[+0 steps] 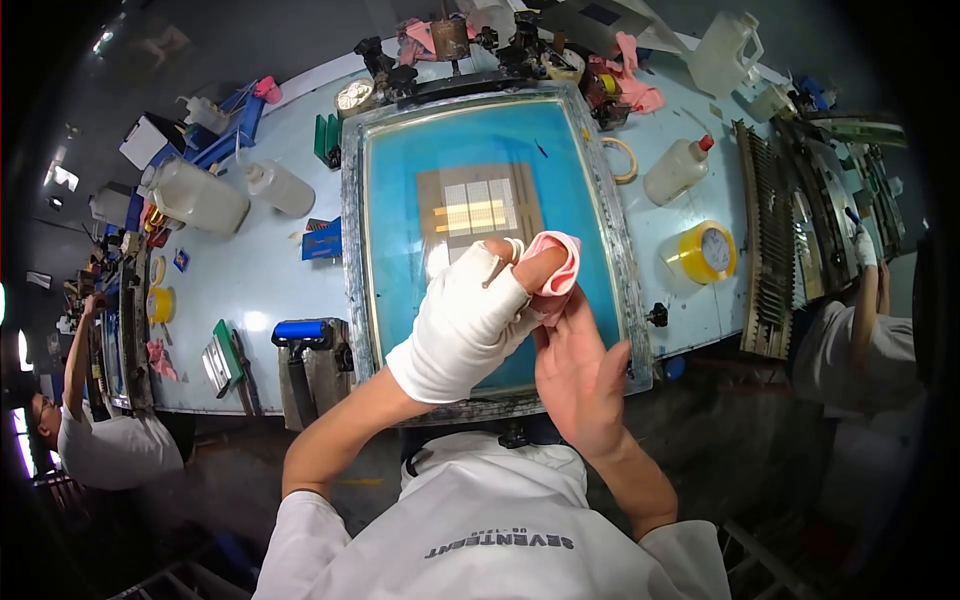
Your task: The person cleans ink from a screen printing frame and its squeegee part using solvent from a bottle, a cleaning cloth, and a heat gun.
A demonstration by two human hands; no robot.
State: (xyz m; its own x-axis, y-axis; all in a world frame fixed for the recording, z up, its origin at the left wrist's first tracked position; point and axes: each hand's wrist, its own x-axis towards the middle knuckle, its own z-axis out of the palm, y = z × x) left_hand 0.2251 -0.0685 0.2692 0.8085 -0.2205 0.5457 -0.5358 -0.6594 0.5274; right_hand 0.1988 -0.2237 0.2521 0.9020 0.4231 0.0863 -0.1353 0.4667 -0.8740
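Observation:
My left hand point(462, 318) wears a white glove that leaves fingertips bare, and it is closed on a folded pink cloth point(568, 262). The cloth wraps round the extended fingers, with a rolled end showing. Just below it, my right hand point(585, 375) is bare, palm turned up, fingers stretched toward the cloth's lower edge and thumb apart; those fingertips are partly hidden. Both hands are above a printing screen with blue mesh point(400, 225) in a worn metal frame point(612, 235). Through the mesh shows a brown rectangle with a pale grid pattern point(478, 205).
Black clamps point(400, 78) hold the far edge. Plastic bottles point(280, 187) and a jug point(195, 195) stand left; a red-capped bottle point(677, 170) and a yellow tape roll point(708, 252) are right. A blue-handled squeegee point(305, 332) lies near left. Co-workers point(115, 445) work at both sides.

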